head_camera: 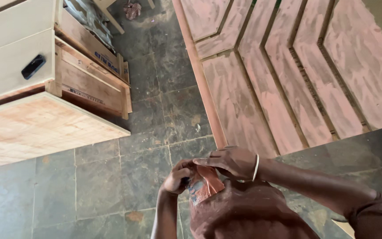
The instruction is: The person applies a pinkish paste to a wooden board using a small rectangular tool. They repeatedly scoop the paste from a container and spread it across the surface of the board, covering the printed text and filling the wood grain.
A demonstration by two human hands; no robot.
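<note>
Both of my hands meet low in the middle of the view, just above my brown shirt (248, 214). My left hand (177, 178) and my right hand (231, 161) together grip a small crumpled reddish-brown sheet (205, 183) with a grey-blue patch on it. The right hand's fingers pinch its top edge, and the left hand holds its left side. A thin metal bangle (256, 167) circles my right wrist. I cannot tell what the sheet is made of.
A large wooden panel (288, 79) with raised chevron strips and a smeared pink coating fills the upper right. A pale plywood cabinet (36, 128) stands at left with a small black object (33, 66) on its side and wooden frames (93, 79) behind it. The floor is dark stone tile (124, 177).
</note>
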